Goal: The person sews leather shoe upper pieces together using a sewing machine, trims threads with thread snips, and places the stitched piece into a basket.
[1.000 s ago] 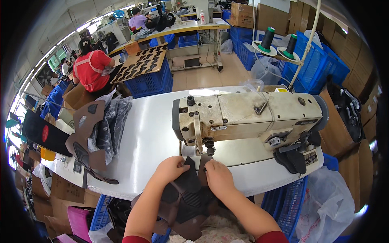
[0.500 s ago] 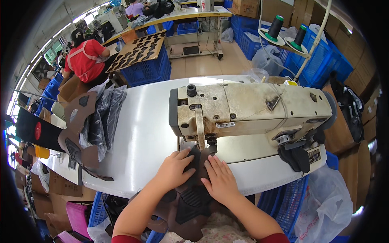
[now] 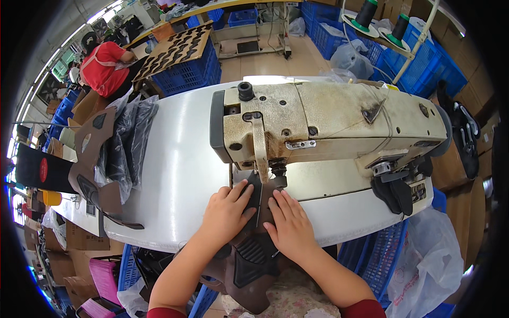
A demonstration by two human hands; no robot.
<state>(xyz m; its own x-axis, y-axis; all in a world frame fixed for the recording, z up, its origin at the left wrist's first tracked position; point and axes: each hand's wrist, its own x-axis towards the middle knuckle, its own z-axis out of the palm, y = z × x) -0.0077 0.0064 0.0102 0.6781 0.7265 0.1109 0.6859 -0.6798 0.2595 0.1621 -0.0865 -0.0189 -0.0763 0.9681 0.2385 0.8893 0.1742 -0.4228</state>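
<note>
A brown and black piece of leather-like material (image 3: 252, 265) hangs over the front edge of the white sewing table and runs up beneath the needle area of a cream sewing machine (image 3: 339, 122). Flat on its black strip, left of a pale seam line, lies my left hand (image 3: 228, 209) with fingers stretched. My right hand (image 3: 291, 225) presses on the brown side with spread fingers, just below the presser foot (image 3: 278, 177). Neither hand grips anything. The machine head hides the far end of the material.
Similar brown cut pieces (image 3: 95, 143) and dark plastic-wrapped bundles (image 3: 140, 138) lie at the table's left. Blue crates (image 3: 188, 74) stand beyond, one under a board of black shapes. A co-worker in red (image 3: 103, 66) sits far left. Thread cones (image 3: 366, 15) rise at back right.
The view has shifted, so the machine appears higher and larger. A pale line now shows between my hands on the material. Both hands stay flat beside the needle area.
</note>
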